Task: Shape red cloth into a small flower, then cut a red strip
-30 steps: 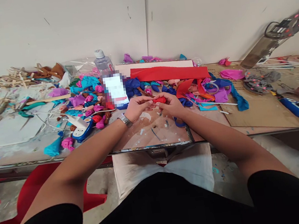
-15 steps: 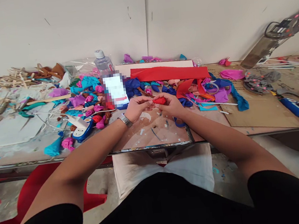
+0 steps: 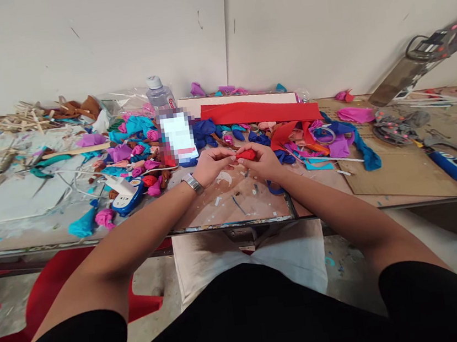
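Note:
Between my two hands is a small red paper flower [image 3: 247, 155], rolled and crinkled, just above the table [image 3: 200, 214]. My right hand [image 3: 266, 163] is closed around its right side, fingers behind and thumb in front. The fingertips of my left hand [image 3: 212, 167] pinch together at its left end, where the fingers hide what they grip. A watch [image 3: 192, 184] is on my left wrist. Behind the hands lie a long folded strip of red paper [image 3: 258, 113] and a phone [image 3: 179, 138] with a lit, blurred screen.
Many coloured paper flowers [image 3: 138, 150] lie heaped left of my hands. Around them are a blue-and-white power strip [image 3: 129, 197], a water bottle [image 3: 160, 96] and green-handled pliers [image 3: 47, 166]. Rightward are a roll of tape [image 3: 325, 136], cardboard [image 3: 394, 167] and a dark bottle [image 3: 398, 77].
Both hands stay in nearly the same place, with a slight shift of the fingers around the red flower. The whole view has moved slightly.

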{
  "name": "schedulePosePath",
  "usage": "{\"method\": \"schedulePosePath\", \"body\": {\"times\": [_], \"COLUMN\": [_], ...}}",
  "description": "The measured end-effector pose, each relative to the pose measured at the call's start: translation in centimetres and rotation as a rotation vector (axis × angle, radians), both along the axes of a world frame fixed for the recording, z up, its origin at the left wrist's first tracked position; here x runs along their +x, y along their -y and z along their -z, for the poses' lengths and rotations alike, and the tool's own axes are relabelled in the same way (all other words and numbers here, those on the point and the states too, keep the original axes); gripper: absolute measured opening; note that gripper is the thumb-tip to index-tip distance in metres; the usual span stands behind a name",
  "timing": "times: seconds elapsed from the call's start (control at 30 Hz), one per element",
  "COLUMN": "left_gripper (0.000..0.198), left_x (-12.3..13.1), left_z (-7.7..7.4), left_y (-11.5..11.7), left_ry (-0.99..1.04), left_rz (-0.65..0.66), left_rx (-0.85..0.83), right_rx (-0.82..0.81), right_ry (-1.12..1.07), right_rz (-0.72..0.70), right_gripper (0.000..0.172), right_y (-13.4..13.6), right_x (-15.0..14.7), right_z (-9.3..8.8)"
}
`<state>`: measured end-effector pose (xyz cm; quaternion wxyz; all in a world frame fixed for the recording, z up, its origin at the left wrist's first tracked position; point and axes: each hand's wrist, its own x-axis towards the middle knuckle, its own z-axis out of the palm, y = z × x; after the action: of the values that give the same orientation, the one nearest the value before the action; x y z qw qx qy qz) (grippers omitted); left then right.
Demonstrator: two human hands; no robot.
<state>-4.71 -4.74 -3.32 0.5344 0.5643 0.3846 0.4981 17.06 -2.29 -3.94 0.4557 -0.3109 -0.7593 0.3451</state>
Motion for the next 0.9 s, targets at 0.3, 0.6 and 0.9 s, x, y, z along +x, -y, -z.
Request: {"method": "schedulePosePath", "body": {"times": [0.3, 0.6, 0.9], "left_gripper": [0.045, 0.039, 0.044], "left_x": [0.02, 0.25, 0.58], "left_z": [0.17, 0.18, -0.45], "left_y": [-0.13, -0.39, -0.18], "left_ry": [0.026, 0.071, 0.202], "left_rz": [-0.042, -0.069, -0.065], "left_rx": [0.011, -0.031, -0.16], "right_rx": [-0.019, -0.024, -0.073], "right_ry": [-0.027, -0.014, 0.002], "right_rz": [-0.017, 0.002, 0.008], "right_gripper": [0.036, 0.031, 0.038], "right_y": [0.19, 0.1, 0.2], "right_x": [-0.26, -0.2, -0.09], "right_z": [-0.2, 0.05, 0.11]}}
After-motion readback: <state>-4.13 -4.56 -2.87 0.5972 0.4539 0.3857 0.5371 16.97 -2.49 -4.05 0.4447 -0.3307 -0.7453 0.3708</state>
